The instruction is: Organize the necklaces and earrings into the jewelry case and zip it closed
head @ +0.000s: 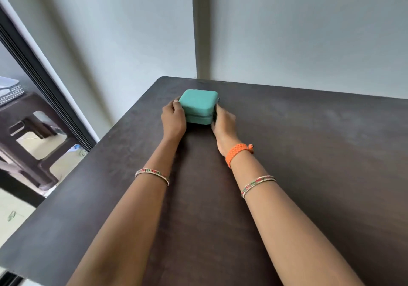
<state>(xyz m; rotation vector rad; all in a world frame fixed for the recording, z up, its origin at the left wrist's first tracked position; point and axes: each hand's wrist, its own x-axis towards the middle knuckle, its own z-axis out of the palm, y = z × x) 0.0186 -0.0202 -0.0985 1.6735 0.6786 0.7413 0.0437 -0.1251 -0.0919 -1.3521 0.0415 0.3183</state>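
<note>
Two hands hold one small teal case [198, 105] between them near the far edge of the dark wooden table [309, 153], close to the pale wall [287, 31]. The case is a squat, roughly square box with rounded corners and a matte, slightly grainy skin; a dark seam runs level round its sides at about mid-height, and the lid sits flat and shut on the base. It stands upright on its base, lid facing up; being nearly square, it has no clear long axis, and its near face is turned slightly to the left of the viewer. A small dark part shows at its right rear corner, too small to tell what it is. The left hand [173, 120] presses its side, thumb up by the lid's edge; the right hand [224, 121] presses the opposite side, fingers curled against it, so each grip is closed on the case. An orange band [237, 153] circles the right wrist.
</note>
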